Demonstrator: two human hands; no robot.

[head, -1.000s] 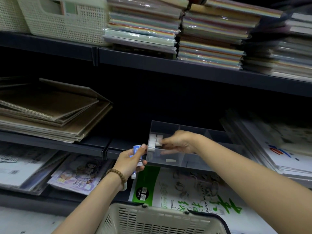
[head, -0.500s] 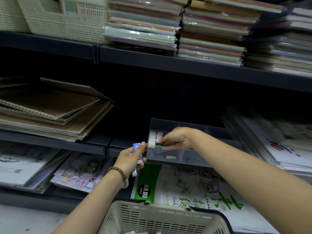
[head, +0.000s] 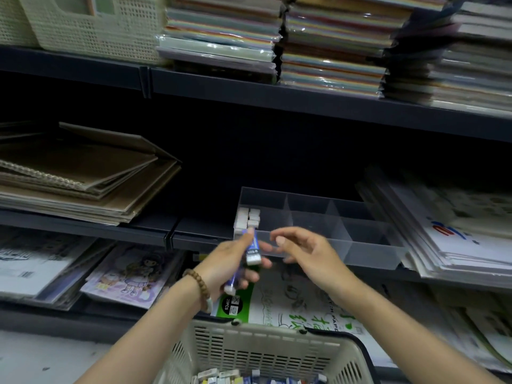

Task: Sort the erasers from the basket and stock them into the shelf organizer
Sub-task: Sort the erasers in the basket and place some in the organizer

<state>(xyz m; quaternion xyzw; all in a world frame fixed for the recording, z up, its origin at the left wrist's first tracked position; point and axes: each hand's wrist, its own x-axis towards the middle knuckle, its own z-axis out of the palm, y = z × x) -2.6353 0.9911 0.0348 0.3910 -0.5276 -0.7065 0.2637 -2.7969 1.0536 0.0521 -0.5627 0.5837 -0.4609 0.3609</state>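
The person's left hand [head: 231, 261], with a brown wooden bead bracelet [head: 197, 284] on the wrist, is closed around a few blue-sleeved white rectangular erasers [head: 252, 252], one pinned upright between thumb and forefinger and at least one more poking out below the palm. The right hand [head: 307, 252] is empty, its fingers loosely spread and curled toward the left hand, close to the held erasers but not touching them; it looks poised to take one. Just behind both hands, on the dark metal shelf [head: 155, 231], sits the clear plastic shelf organizer [head: 360, 253], divided into several compartments. Only its far-left compartment holds stock: a small block of plain white erasers [head: 248, 217] stacked in two short columns against the left wall. The other compartments visible appear bare, though motion blur softens the right end. Below, at the bottom edge, the cream slotted plastic basket [head: 263, 353] shows a layer of mixed erasers, white and blue-sleeved, lying loose on its bottom. Judging by this, the job is at an early stage: one kind has begun to fill one compartment, the blue-sleeved kind is in hand but not yet placed, and a good many remain in the basket to be sorted. Beside the organizer lie brown kraft sketchbooks [head: 83, 173] to the left and stacked paper pads [head: 457, 234] to the right.
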